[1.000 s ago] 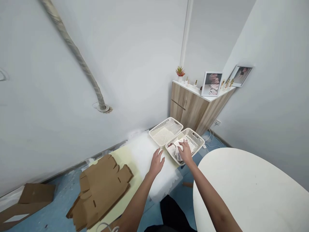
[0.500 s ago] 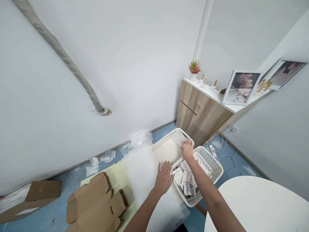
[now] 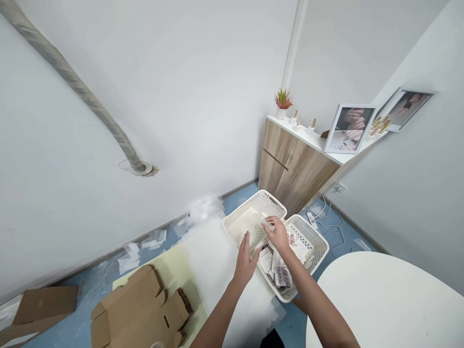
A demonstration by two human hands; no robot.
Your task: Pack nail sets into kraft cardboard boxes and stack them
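Note:
My right hand pinches a small clear plastic piece over the far white basket. The exact kind of that piece is too small to make out. Close by, my left hand hovers at the basket's near side, fingers stretched out and thumb apart, holding nothing. More clear plastic lies in the far basket's right end. Under my right forearm stands a second white basket, partly hidden, with cards and packs of press-on nails inside.
Flattened cardboard boxes lie at the lower left, and a brown carton sits on the floor. A round white table fills the lower right. Behind the baskets stands a wooden cabinet with a picture frame. Cables run along the floor.
My right hand has come out from the far basket's right end, lifting a clear plastic piece leftward. My left hand has turned edge-on beside it. The view has shifted slightly right.

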